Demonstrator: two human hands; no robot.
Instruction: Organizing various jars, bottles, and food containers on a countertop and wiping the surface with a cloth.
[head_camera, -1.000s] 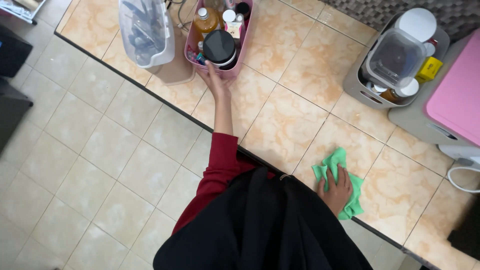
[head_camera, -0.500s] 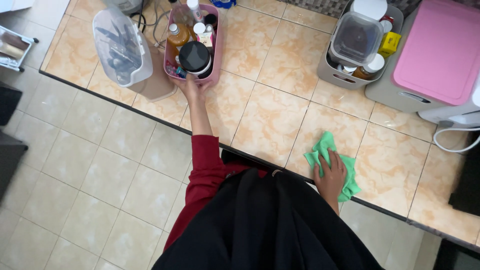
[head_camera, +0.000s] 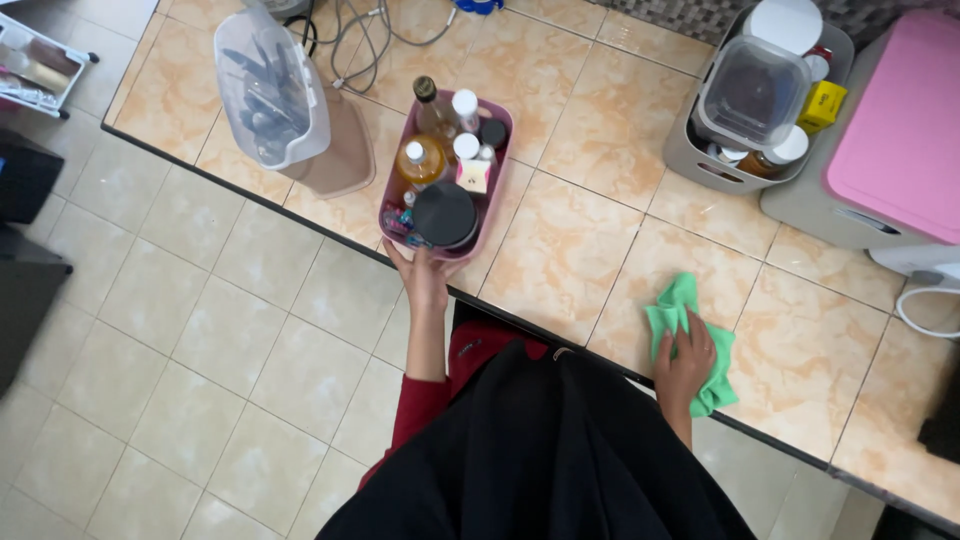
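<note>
My left hand (head_camera: 424, 277) grips the near end of a pink rectangular basket (head_camera: 499, 142) that sits on the tiled counter at its front edge. Inside the basket stand several bottles, a black-lidded jar (head_camera: 444, 214) and small condiment containers. A green cloth (head_camera: 680, 318) lies on the counter near the front edge, and my right hand (head_camera: 687, 362) presses flat on it. My red sleeve and dark clothing fill the lower middle of the view.
A clear cutlery holder (head_camera: 270, 92) on a brown base stands left of the basket, with cables (head_camera: 363, 36) behind it. At the back right a grey basket (head_camera: 700, 160) holds plastic containers, beside a grey bin with a pink lid (head_camera: 900, 130). The counter edge (head_camera: 250, 200) runs diagonally over a tiled floor.
The view has shifted, so the basket and counter appear lower and closer. My left hand stays on the pink basket's near end, and my right hand stays on the green cloth.
</note>
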